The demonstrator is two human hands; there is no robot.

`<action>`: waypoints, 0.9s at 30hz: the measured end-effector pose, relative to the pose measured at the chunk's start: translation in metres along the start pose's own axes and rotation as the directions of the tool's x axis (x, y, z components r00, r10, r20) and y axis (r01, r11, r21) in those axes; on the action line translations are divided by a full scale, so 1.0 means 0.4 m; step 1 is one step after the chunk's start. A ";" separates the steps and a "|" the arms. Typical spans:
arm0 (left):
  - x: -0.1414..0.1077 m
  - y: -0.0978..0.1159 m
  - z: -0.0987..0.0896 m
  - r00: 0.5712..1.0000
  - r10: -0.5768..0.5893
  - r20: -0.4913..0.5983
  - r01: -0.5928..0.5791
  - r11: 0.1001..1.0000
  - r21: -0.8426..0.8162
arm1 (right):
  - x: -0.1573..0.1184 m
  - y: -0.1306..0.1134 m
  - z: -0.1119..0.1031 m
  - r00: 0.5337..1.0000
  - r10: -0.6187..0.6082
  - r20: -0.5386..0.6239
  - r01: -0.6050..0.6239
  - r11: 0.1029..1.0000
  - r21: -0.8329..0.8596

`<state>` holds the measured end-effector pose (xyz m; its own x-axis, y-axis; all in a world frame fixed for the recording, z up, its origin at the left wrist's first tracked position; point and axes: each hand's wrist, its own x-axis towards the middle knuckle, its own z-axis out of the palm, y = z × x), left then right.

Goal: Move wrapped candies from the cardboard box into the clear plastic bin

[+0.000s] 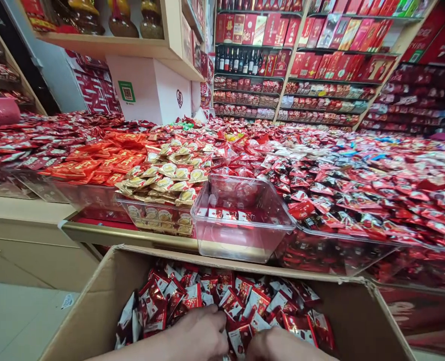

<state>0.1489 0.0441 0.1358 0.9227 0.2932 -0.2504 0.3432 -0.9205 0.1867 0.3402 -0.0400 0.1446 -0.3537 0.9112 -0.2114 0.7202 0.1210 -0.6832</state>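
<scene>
Both of my hands are down inside a large cardboard box [90,296] at the bottom of the view, among small red and white packets [258,301]. My left hand [203,331] has its fingers bent down onto the packets near the middle; the fingertips are hidden. Close to its right, my right hand [269,346] reaches into the same pile at the lower edge, with its fingers mostly out of sight. Whether either hand grips a packet cannot be seen. Beyond the box edge stands a clear plastic bin [241,240] with a row of small packets at its back.
Gold packets [166,175] and orange-red packets [102,160] fill bins to the left of the clear bin. Heaped dark red packets [343,200] lie to the right. Shelves [293,50] with boxes and bottles rise behind; a wooden shelf [132,45] overhangs the upper left.
</scene>
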 end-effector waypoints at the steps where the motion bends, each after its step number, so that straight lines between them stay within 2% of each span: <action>1: -0.001 0.004 -0.007 0.999 -0.014 -0.033 0.012 0.999 -0.044 | 0.000 -0.001 -0.008 1.000 0.021 -0.011 -0.021 1.000 0.020; 3: -0.007 0.010 -0.034 0.991 -0.056 -0.119 0.034 0.982 -0.186 | -0.003 -0.015 -0.034 0.998 0.047 -0.044 -0.043 0.995 0.086; 5: -0.012 0.015 -0.075 0.974 -0.148 -0.169 0.074 0.921 -0.382 | -0.007 -0.037 -0.060 0.998 0.055 -0.044 -0.042 0.965 0.258; 8: -0.007 0.022 -0.132 0.927 -0.329 -0.178 0.114 0.702 -0.703 | -0.004 -0.060 -0.083 0.993 0.051 -0.104 0.008 0.866 0.500; 11: 0.010 0.029 -0.154 0.883 -0.421 -0.206 0.020 0.472 -0.881 | 0.004 -0.067 -0.086 0.981 0.091 -0.170 0.042 0.758 0.651; 14: 0.021 0.043 -0.148 0.852 -0.475 -0.220 -0.067 0.317 -0.946 | 0.006 -0.070 -0.086 0.991 0.109 -0.082 0.006 0.567 0.824; 16: 0.022 0.053 -0.143 0.865 -0.480 -0.144 -0.084 0.145 -0.986 | 0.004 -0.072 -0.089 0.992 0.117 -0.043 -0.021 0.496 0.868; 18: 0.019 0.060 -0.142 0.898 -0.434 -0.068 -0.080 -0.008 -0.997 | 0.002 -0.075 -0.092 0.989 0.143 -0.045 -0.028 0.474 0.880; 20: 0.016 0.061 -0.142 0.918 -0.392 -0.060 -0.087 -0.052 -0.995 | 0.001 -0.077 -0.093 0.982 0.172 -0.075 -0.014 0.469 0.883; 23: 0.016 0.054 -0.140 0.893 -0.444 -0.080 -0.121 -0.066 -0.990 | 0.002 -0.080 -0.092 0.968 0.208 -0.138 0.027 0.465 0.885; 25: 0.017 0.048 -0.137 0.871 -0.488 -0.059 -0.142 -0.134 -0.981 | 0.004 -0.084 -0.090 0.952 0.245 -0.184 0.050 0.469 0.882; 27: 0.017 0.043 -0.135 0.874 -0.486 -0.016 -0.148 -0.234 -0.961 | 0.007 -0.086 -0.088 0.932 0.291 -0.218 0.054 0.483 0.874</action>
<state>0.1705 0.0440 0.1886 0.6424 0.7077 -0.2940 -0.0478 0.4199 0.9063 0.3352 -0.0277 0.1920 0.0103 0.9700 -0.2429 -0.1927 -0.2365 -0.9523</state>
